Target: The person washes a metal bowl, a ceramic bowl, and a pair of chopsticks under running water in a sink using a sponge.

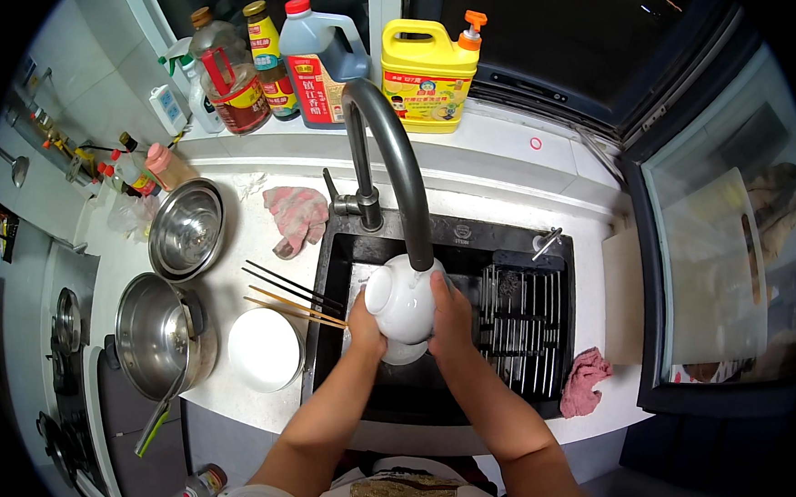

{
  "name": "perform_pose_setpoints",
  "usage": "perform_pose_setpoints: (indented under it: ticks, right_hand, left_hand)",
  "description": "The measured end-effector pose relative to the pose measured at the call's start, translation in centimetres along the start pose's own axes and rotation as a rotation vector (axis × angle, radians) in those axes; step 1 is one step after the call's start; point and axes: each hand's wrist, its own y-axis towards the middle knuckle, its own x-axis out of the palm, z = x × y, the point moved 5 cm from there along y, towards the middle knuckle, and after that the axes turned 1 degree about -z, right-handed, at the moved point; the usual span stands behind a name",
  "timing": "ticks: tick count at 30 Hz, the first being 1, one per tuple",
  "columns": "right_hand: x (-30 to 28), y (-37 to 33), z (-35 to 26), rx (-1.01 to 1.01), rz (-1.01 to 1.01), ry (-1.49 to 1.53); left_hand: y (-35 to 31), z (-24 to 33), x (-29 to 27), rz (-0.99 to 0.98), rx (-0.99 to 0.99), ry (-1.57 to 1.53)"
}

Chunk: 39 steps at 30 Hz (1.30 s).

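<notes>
- Bright indoor light from above falls evenly on the white counter (466, 167); the window (585, 27) behind is black, with a few small points of light.
- Glare spots sit on the steel bowl (187, 229) and the pot (153, 336).
- The black sink (353, 251) stays dark inside; shadows are soft and short.
- Fisheye bending curves straight edges; corners are black.
- The centre is sharp; the rim is softer and dimmer.

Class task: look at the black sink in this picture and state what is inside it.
Inside the sink, both hands, left and right, hold a white bowl under the faucet; a metal rack sits at the right. The bowl and hands cover the bottom beneath them.
</notes>
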Motion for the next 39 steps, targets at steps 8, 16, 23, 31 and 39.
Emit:
perform_pose_setpoints:
  ticks: [8,16,23,31,39]
  right_hand:
    - [0.9,-3.4,0.4,-0.247,0.173,-0.498]
    - [-0.4,-2.3,1.2,-0.429,0.0,-0.641]
    - [0.7,-1.5,-0.6,-0.41,0.027,-0.559]
    - [1.1,-1.4,-1.0,-0.398,0.082,-0.784]
    - [0.7,-1.1,-0.5,-0.395,0.055,-0.722]
  left_hand:
    - [-3.9,-0.8,0.7,0.186,0.171,0.358]
    - [-0.4,3.3,3.2,-0.065,-0.007,0.771]
    - [7.1,9.9,4.7,0.072,0.796,1.147]
    - [15.8,18.5,7.5,0.232,0.686,1.562]
    - [16.0,17.8,8.6,0.274,0.801,1.7]
